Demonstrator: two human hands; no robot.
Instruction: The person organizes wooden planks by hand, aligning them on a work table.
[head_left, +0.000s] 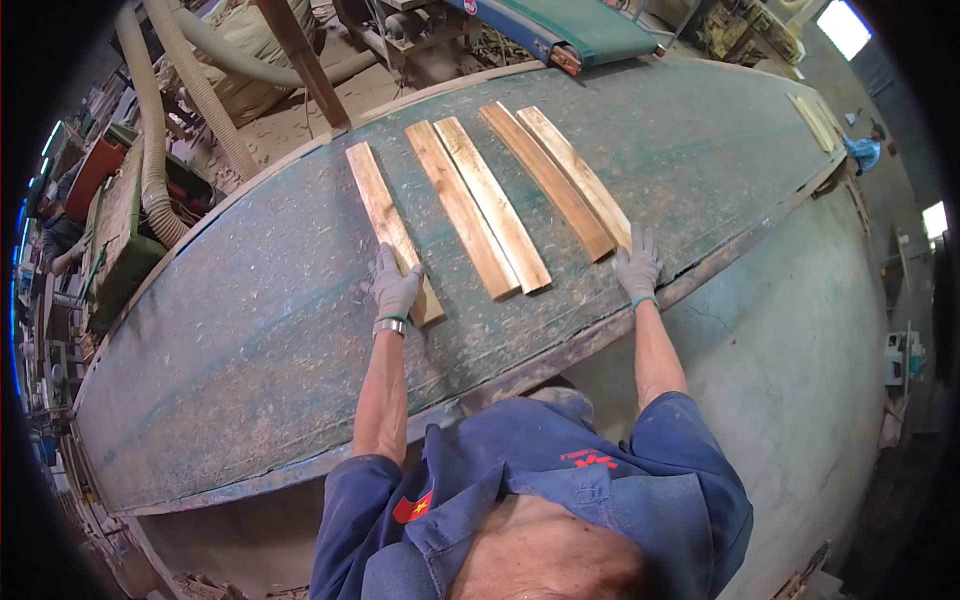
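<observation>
A person in a blue work shirt leaned over a long, worn green surface (300,330) dusted with sawdust, both arms stretched forward. Five narrow wooden slats lay on it, all with their long axes running away from the person and tilting toward the upper left of the view, roughly parallel to each other.

The gloved left hand (396,285) rested flat, palm down and fingers spread, on the near end of the leftmost slat (385,220). That slat lay alone; it stretched away from the hand up the surface, its near end passing just beside the wrist. The grip was open, pressing on the wood rather than closed around it.

The gloved right hand (637,265) also lay flat and open, at the near end of the rightmost slat (580,170), its fingertips touching the wood. This slat ran away from the hand toward the upper left and lay touching a darker slat (545,175) on its left.

Between the two hands sat a middle pair of slats (480,205), side by side and touching, untouched by either hand.

At the far right end of the surface lay more slats (815,120), with another person in blue (862,152) close by. Ribbed dust hoses (165,120) and a green conveyor belt (570,25) stood beyond the far edge.
</observation>
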